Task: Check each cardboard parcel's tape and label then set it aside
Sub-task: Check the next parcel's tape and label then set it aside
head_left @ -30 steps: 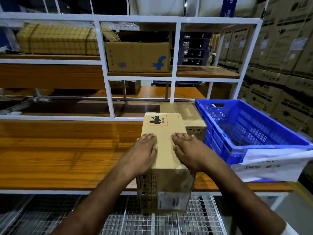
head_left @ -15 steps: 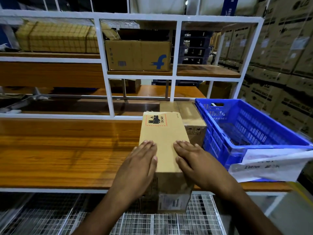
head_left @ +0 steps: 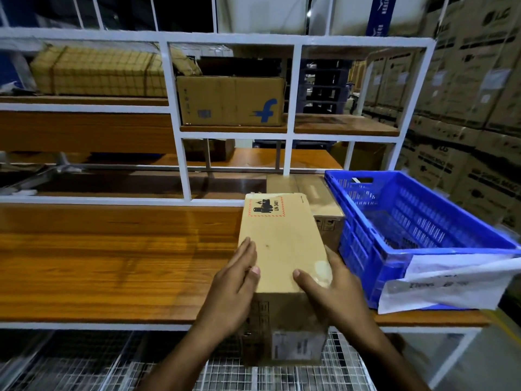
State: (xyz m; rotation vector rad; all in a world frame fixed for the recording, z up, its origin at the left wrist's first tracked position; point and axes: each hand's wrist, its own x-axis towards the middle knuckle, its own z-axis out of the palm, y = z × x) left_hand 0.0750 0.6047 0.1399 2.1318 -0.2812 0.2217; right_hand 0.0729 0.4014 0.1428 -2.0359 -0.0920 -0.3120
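A tall cardboard parcel (head_left: 283, 244) stands at the front edge of the wooden table (head_left: 112, 263), its near face overhanging the edge above a wire-mesh shelf (head_left: 112, 368). The left hand (head_left: 234, 289) lies against the parcel's left side, fingers straight and together along the upper edge, thumb laid on the top face. The right hand (head_left: 329, 294) clasps the right side, thumb on the top face near the front edge, fingers wrapped down the far side and out of sight. A red-bordered hazard label (head_left: 265, 206) reading UN 3481 sits at the far end of the top face. A white printed label (head_left: 298, 345) is fixed low on the near face; its text is too blurred to read. A second, lower parcel (head_left: 318, 198) lies just behind and to the right, touching a blue plastic crate (head_left: 423, 221). A white plastic mailer (head_left: 451, 283) hangs over the crate's near corner.
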